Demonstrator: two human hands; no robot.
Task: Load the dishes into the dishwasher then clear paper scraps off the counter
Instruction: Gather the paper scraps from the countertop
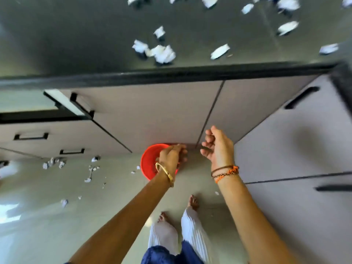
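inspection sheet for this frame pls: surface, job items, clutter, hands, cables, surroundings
Surface: dark counter, glossy, black front edge.
Job's things: white paper scraps lie scattered across the counter; red bucket stands on the floor against the cabinets. No dishes or dishwasher seen.
Clutter: more floor scraps left of the bucket.
Hands: left hand above the bucket, fingers pointing down, contents unclear; right hand beside it, fingers loosely curled, holding nothing visible.
Cables: nothing seen.
Surroundings: grey cabinet doors with black handles, pale tiled floor, the person's bare feet.
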